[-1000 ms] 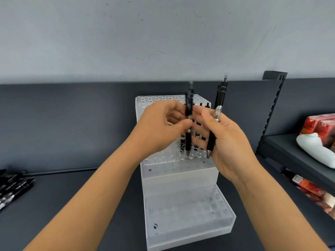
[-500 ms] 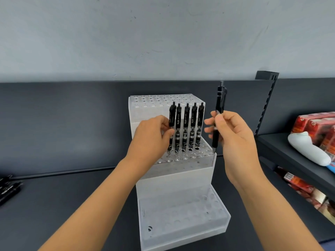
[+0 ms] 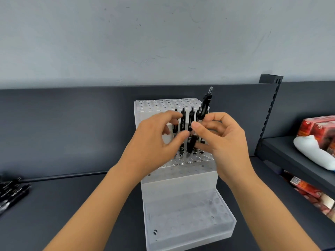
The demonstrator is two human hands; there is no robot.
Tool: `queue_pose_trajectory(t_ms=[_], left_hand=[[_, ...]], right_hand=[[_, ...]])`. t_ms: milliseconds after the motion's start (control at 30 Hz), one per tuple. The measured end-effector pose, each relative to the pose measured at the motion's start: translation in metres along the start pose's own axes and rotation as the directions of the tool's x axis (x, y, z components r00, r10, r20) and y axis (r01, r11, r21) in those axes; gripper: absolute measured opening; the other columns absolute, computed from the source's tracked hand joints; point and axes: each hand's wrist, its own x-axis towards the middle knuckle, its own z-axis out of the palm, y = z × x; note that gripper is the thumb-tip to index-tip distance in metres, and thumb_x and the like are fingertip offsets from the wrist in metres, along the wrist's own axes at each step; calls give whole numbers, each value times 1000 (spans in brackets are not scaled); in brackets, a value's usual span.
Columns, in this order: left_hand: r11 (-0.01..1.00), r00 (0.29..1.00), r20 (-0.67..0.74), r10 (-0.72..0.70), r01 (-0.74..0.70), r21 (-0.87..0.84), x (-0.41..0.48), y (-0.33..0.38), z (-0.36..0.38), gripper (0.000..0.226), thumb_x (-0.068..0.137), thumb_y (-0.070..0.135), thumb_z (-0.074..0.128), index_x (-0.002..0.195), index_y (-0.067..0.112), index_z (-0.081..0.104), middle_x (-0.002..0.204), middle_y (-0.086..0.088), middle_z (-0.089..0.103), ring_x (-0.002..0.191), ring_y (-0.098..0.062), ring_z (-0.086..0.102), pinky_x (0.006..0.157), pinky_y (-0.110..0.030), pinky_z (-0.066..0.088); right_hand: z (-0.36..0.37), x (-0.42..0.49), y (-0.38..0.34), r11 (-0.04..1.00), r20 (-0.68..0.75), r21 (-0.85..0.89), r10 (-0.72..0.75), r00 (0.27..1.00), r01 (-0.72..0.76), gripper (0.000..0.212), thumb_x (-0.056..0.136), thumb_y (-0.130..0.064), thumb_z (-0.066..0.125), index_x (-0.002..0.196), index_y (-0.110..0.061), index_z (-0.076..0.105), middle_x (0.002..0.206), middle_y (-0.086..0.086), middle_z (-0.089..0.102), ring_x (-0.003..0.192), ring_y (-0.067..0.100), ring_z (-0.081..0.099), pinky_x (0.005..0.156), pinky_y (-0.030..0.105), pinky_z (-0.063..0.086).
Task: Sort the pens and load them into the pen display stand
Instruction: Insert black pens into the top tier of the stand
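A clear tiered pen display stand (image 3: 190, 223) sits on the dark shelf in front of me. Several black pens (image 3: 183, 122) stand upright in a row in its middle tier. My right hand (image 3: 228, 142) pinches one more black pen (image 3: 204, 107), tilted with its clicker up to the right and its tip down over the middle tier's holes. My left hand (image 3: 154, 142) is close beside it with fingers spread and loosely curved. Its thumb reaches to the lower barrel of that pen, but I see no firm grip. The hands hide the lower parts of the standing pens.
A heap of loose black pens (image 3: 10, 192) lies at the far left edge of the shelf. To the right, past a slotted upright (image 3: 268, 109), a lower shelf carries red packs (image 3: 317, 127) and a white bag (image 3: 311, 151). A grey wall stands behind.
My right hand has brought its pen left, in front of the standing row, and tilted it. My left hand has left the row's leftmost pen and come over to the held pen.
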Motion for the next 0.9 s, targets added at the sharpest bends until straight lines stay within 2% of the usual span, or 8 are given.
queue_pose_trajectory(t_ms=[67, 233, 367, 533, 600, 700, 800, 900], left_hand=[[986, 997, 69, -17, 29, -164, 1, 6, -5, 32, 82, 36, 71, 111, 23, 66, 88, 13, 70, 77, 1, 63, 73, -12, 49], [973, 997, 68, -39, 53, -222, 6, 0, -9, 12, 86, 17, 70, 98, 18, 71, 81, 10, 72, 74, 2, 66, 71, -14, 53], [951, 976, -60, -209, 189, -244, 6, -19, -3, 12, 86, 16, 70, 98, 19, 69, 79, 18, 67, 76, 6, 65, 69, -5, 49], [939, 953, 26, -302, 302, -163, -4, -37, 16, 16, 87, 22, 69, 101, 17, 68, 82, 11, 67, 77, 0, 65, 73, -9, 51], [941, 946, 79, -316, 323, -102, -7, -39, 21, 17, 87, 25, 69, 103, 18, 68, 82, 11, 68, 76, 1, 63, 70, -8, 49], [943, 934, 138, -331, 334, 1, -8, -38, 25, 19, 87, 28, 68, 104, 21, 68, 86, 12, 69, 77, -2, 63, 74, -22, 51], [941, 944, 69, -321, 310, 136, -9, -33, 23, 13, 85, 32, 69, 97, 26, 71, 81, 14, 68, 79, -8, 62, 68, -25, 48], [916, 945, -1, -328, 319, 244, -9, -28, 21, 10, 85, 36, 69, 89, 27, 71, 67, 18, 54, 72, -10, 54, 53, -19, 31]], right_hand=[[8, 3, -2, 997, 45, 67, 41, 998, -44, 16, 80, -13, 75, 88, -18, 62, 75, -5, 69, 70, 10, 68, 59, 28, 57], [21, 8, -4, 995, 132, 60, 67, 989, -75, 6, 86, -15, 69, 92, -16, 68, 84, 0, 71, 79, 13, 70, 66, 29, 58], [13, 6, 3, 956, 87, -275, -84, 993, 105, 9, 93, -18, 61, 98, -19, 68, 88, -7, 71, 86, 12, 67, 81, 32, 57], [-2, -9, 18, 765, 183, -598, -161, 970, 239, 16, 97, -21, 52, 108, -26, 62, 99, -20, 63, 94, -8, 56, 78, 5, 42], [-5, -13, 22, 677, 244, -684, -138, 960, 272, 18, 96, -25, 53, 113, -25, 61, 105, -19, 61, 98, -6, 54, 84, 9, 41], [-9, -18, 24, 540, 326, -775, -105, 940, 329, 28, 95, -32, 54, 121, -23, 57, 115, -14, 58, 109, 3, 51, 91, 18, 38], [-12, -24, 25, 466, 364, -807, -90, 927, 362, 33, 94, -37, 54, 124, -23, 55, 121, -12, 57, 115, 7, 49, 91, 18, 34], [-13, -27, 25, 453, 377, -812, -76, 923, 369, 34, 94, -38, 54, 125, -24, 54, 122, -12, 56, 117, 5, 47, 92, 15, 31]])
